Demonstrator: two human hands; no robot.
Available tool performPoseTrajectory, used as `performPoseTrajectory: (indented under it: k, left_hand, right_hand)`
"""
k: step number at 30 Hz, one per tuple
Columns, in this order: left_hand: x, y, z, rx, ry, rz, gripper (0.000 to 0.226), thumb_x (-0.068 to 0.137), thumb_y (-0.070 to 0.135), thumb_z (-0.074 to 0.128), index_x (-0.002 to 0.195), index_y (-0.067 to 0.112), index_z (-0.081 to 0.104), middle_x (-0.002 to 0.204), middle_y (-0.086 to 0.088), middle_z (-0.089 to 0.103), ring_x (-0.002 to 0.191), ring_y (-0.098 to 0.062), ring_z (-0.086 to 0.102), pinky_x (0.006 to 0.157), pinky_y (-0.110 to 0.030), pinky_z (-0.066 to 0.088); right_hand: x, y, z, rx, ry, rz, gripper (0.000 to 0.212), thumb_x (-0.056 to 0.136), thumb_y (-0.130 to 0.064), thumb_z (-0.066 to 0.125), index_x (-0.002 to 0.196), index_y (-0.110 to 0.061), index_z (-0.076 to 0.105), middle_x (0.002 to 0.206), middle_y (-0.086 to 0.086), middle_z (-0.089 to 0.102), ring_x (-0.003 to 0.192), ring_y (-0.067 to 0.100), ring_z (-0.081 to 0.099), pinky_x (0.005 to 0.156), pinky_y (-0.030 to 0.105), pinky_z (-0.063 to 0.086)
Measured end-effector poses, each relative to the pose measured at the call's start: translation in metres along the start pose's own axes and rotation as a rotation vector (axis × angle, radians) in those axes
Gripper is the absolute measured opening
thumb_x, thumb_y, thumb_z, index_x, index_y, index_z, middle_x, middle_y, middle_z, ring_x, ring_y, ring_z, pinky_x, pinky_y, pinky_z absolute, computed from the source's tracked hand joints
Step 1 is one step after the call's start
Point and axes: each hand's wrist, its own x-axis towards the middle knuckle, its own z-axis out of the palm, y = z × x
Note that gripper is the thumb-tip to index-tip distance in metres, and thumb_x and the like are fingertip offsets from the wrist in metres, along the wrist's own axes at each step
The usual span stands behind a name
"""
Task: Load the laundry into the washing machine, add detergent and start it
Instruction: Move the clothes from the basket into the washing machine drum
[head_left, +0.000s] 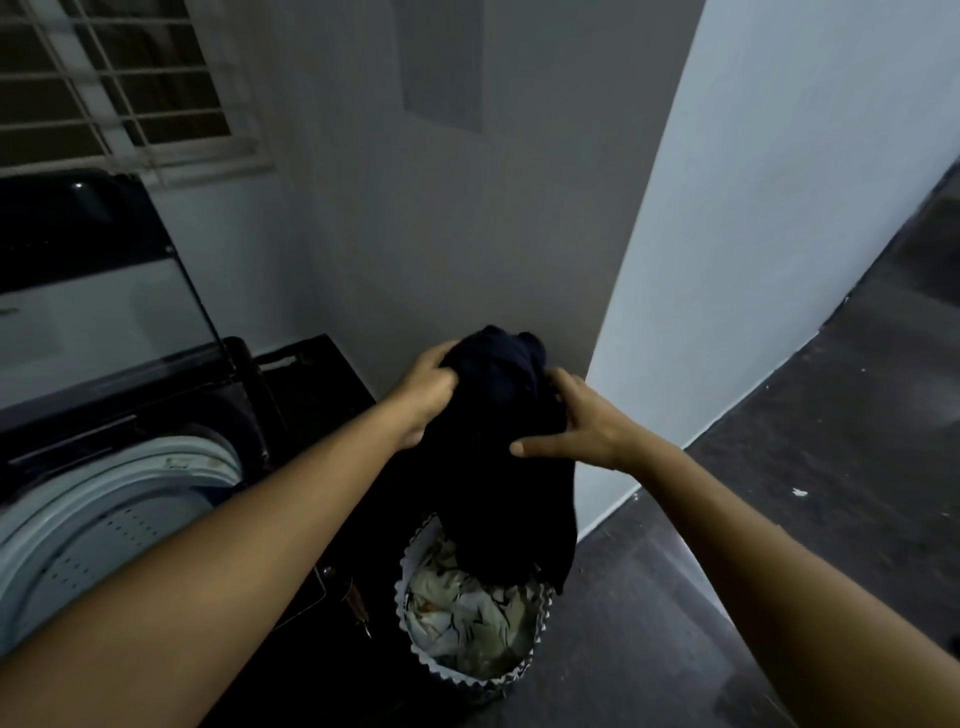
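Note:
A dark navy garment (498, 457) hangs above the laundry basket (415, 644), its lower end still reaching the basket's mouth. My left hand (428, 392) grips the cloth's upper left side. My right hand (576, 421) holds its upper right side, thumb stretched across the front. The basket stands on the floor with a scalloped white rim and light patterned clothes (467, 613) inside. The top-loading washing machine (306, 384) is at the left, lid (93, 291) raised, its white drum rim (119, 488) showing.
A grey wall corner (597, 364) stands right behind the basket. Dark floor (779, 519) stretches to the right. A barred window (114, 88) sits above the machine. A small dark object with a strap lies between machine and basket (353, 597).

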Motion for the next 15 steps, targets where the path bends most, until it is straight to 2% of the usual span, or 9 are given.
performPoseTrajectory:
  k: [3,4,5,6,8,9,11,13,15]
  left_hand:
    - [0.0,0.036,0.0,-0.094,-0.078,0.097,0.034,0.101,0.0,0.045,0.121,0.019,0.064,0.117,-0.007,0.07,0.11,-0.024,0.067,0.094,-0.036,0.056]
    - [-0.002,0.05,-0.001,-0.132,-0.103,0.123,0.032,0.1,0.001,0.047,0.121,0.019,0.064,0.117,-0.007,0.071,0.108,-0.023,0.068,0.091,-0.036,0.057]
    - [-0.004,0.065,-0.003,-0.152,-0.127,0.144,0.031,0.098,0.003,0.051,0.121,0.019,0.064,0.116,-0.007,0.071,0.104,-0.021,0.069,0.085,-0.034,0.058]
    - [-0.005,0.077,-0.005,-0.154,-0.144,0.161,0.03,0.097,0.006,0.054,0.122,0.02,0.064,0.114,-0.006,0.072,0.099,-0.02,0.071,0.079,-0.033,0.059]
    - [-0.006,0.095,-0.012,-0.144,-0.133,0.189,0.03,0.095,0.011,0.058,0.121,0.025,0.065,0.111,-0.004,0.074,0.097,-0.02,0.072,0.074,-0.035,0.059]
    - [-0.007,0.101,-0.018,-0.14,-0.105,0.202,0.028,0.095,0.013,0.059,0.118,0.026,0.066,0.11,-0.002,0.075,0.097,-0.02,0.072,0.074,-0.035,0.06]
    - [-0.008,0.104,-0.031,-0.134,-0.013,0.231,0.025,0.094,0.018,0.063,0.118,0.027,0.066,0.109,0.001,0.075,0.099,-0.017,0.072,0.078,-0.031,0.06]
    - [-0.008,0.099,-0.047,-0.117,0.091,0.259,0.033,0.092,0.029,0.069,0.124,0.026,0.064,0.112,0.006,0.073,0.099,-0.009,0.07,0.081,-0.022,0.058]
    - [-0.011,0.088,-0.065,-0.098,0.129,0.264,0.046,0.086,0.041,0.075,0.127,0.028,0.062,0.115,0.01,0.071,0.1,-0.004,0.069,0.083,-0.018,0.055]
  right_hand:
    - [0.0,0.029,0.023,0.041,-0.088,0.134,0.122,0.043,-0.083,0.083,0.146,-0.047,0.028,0.142,-0.005,0.047,0.131,0.018,0.047,0.109,0.044,0.046]
    - [0.0,0.033,0.032,0.05,-0.103,0.164,0.121,0.043,-0.081,0.084,0.146,-0.046,0.031,0.142,-0.006,0.048,0.131,0.019,0.048,0.108,0.045,0.046]
    - [0.001,0.034,0.039,0.089,-0.112,0.174,0.111,0.048,-0.073,0.088,0.143,-0.04,0.04,0.139,-0.004,0.053,0.128,0.022,0.052,0.106,0.047,0.049]
    - [0.0,0.029,0.044,0.158,-0.092,0.172,0.089,0.06,-0.058,0.089,0.136,-0.031,0.051,0.132,0.0,0.059,0.123,0.027,0.057,0.101,0.05,0.052]
    - [-0.001,0.01,0.044,0.415,-0.006,0.179,0.036,0.083,-0.02,0.071,0.118,-0.014,0.063,0.114,0.009,0.07,0.108,0.032,0.066,0.093,0.052,0.057]
    - [0.001,-0.001,0.041,0.54,0.047,0.184,0.025,0.089,-0.011,0.06,0.113,-0.013,0.065,0.107,0.01,0.072,0.1,0.031,0.069,0.088,0.049,0.058]
    - [0.005,-0.021,0.029,0.726,0.175,0.213,0.022,0.099,-0.008,0.049,0.107,-0.021,0.065,0.09,0.004,0.073,0.08,0.023,0.067,0.077,0.043,0.057]
    - [0.013,-0.036,0.012,0.863,0.308,0.218,0.024,0.103,-0.011,0.045,0.108,-0.024,0.065,0.076,-0.005,0.072,0.068,0.016,0.063,0.067,0.037,0.055]
    - [0.017,-0.047,-0.011,0.989,0.393,0.182,0.02,0.102,-0.017,0.05,0.11,-0.022,0.067,0.081,-0.002,0.075,0.068,0.016,0.067,0.059,0.029,0.054]
